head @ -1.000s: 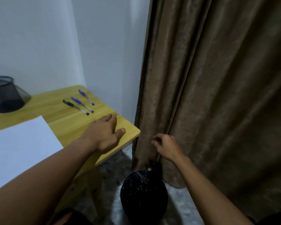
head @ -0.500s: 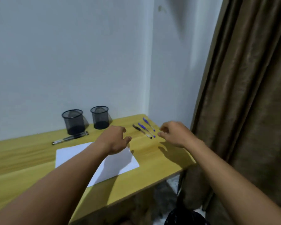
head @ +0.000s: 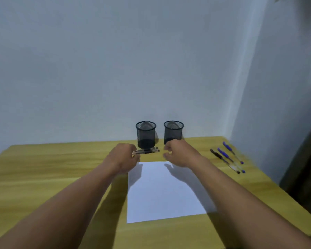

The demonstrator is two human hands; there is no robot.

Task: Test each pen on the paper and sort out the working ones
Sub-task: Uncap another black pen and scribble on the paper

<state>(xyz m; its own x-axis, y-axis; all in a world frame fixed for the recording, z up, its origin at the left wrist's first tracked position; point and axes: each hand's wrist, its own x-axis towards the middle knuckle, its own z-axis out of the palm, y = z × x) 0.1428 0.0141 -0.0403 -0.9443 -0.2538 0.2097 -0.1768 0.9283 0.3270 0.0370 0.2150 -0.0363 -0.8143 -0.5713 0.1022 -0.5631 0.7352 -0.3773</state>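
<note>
Nearest me, both bare forearms stretch out over the wooden table [head: 43, 177], either side of a blank white sheet of paper [head: 162, 191] lying flat and loose between them. Past its far edge, the left hand [head: 123, 157] sits at the left end of a small bundle of dark pens [head: 148, 150]. The back of the hand hides its fingers, so I cannot tell whether they have closed on a pen or merely touch it. The right hand [head: 180, 153] hovers just right of the bundle, fingers loosely curled, thumb apart from them, holding nothing.

The bundle lies right against the foot of the left mesh cup [head: 145, 134]; the right mesh cup [head: 173, 131] stands beside it. Three more pens [head: 226, 157] lie well apart at the right.

I would worry about a careless pull. It could drag several pens at once, roll the others away or knock the light cup. The unweighted paper may also skid under a test stroke.
</note>
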